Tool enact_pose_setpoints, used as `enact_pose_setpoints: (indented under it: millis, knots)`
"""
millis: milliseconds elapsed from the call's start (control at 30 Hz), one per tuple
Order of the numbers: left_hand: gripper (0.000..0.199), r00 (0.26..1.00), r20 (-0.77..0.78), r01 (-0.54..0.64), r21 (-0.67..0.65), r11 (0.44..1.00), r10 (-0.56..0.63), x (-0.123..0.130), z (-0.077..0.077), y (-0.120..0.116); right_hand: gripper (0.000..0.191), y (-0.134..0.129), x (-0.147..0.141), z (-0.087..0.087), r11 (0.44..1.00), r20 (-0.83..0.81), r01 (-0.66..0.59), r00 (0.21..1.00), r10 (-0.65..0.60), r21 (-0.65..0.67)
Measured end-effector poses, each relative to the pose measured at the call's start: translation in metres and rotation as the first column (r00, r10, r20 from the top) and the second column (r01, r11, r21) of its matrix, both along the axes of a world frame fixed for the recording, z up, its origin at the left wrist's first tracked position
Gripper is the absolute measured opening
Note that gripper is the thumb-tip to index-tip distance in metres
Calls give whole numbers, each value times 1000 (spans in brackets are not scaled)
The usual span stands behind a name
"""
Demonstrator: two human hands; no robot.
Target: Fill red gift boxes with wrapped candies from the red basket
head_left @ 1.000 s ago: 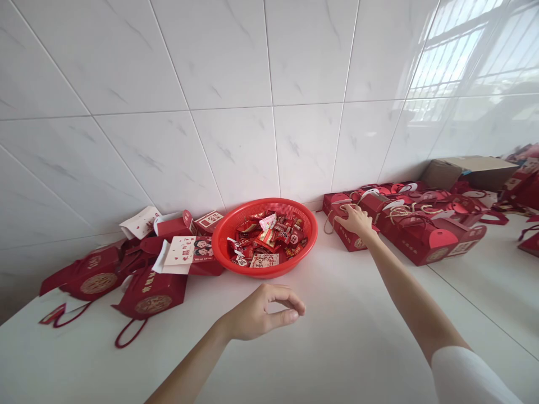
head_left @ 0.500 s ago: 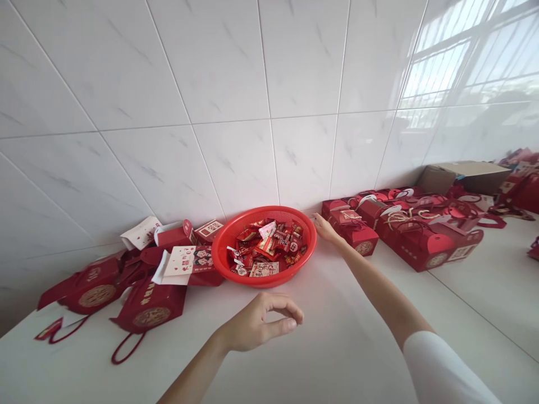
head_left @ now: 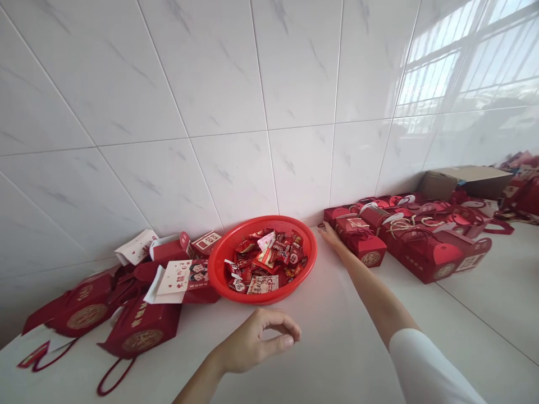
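Head view: in with bare right hand, between round red plastic basket and red cardboard box on white surface, can't tell if gripping! Poised in front with bare left hand, open, fingers curled.

From where I'm standing, a wall of glossy white tiles is filling most of the view, and faint grey veins are streaking across it like marble. Pale grout lines are dividing it into large panels. Toward the upper right, the glaze is catching a window's reflection, with slim bars crossing a bright, bluish-white sky. Daylight is brightening that end, while the wall's lower left corner is sitting in grey shade. Below, a smooth white surface is running along the wall's foot, a thin dark seam is cutting diagonally across its right part, and soft light is glazing its top.
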State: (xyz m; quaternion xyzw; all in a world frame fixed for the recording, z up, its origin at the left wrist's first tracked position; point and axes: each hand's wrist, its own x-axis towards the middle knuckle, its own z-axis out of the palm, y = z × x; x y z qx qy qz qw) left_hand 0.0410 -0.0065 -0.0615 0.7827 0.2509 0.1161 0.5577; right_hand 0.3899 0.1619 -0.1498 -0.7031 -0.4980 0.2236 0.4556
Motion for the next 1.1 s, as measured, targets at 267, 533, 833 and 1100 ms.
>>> enact_pose_setpoints:
  millis: [267,533,833,1100]
  knots:
    - [25,1000,-1,-8,3,1000,8,-1,2,-2,52,6,2,0,999,-26,30,999,-30,10]
    - [25,1000,0,6,32,999,-6,0,7,-4,50,-2,-4,7,1000,-73,9,997,-7,21]
    - [24,997,-9,73,188,980,-72,-2,25,-6,45,-58,-15,13,991,-151,-124,980,130,53]
    - [32,931,-49,-285,519,806,361,-75,93,19,32,-121,-36,9,968,-210,-234,946,248,88]
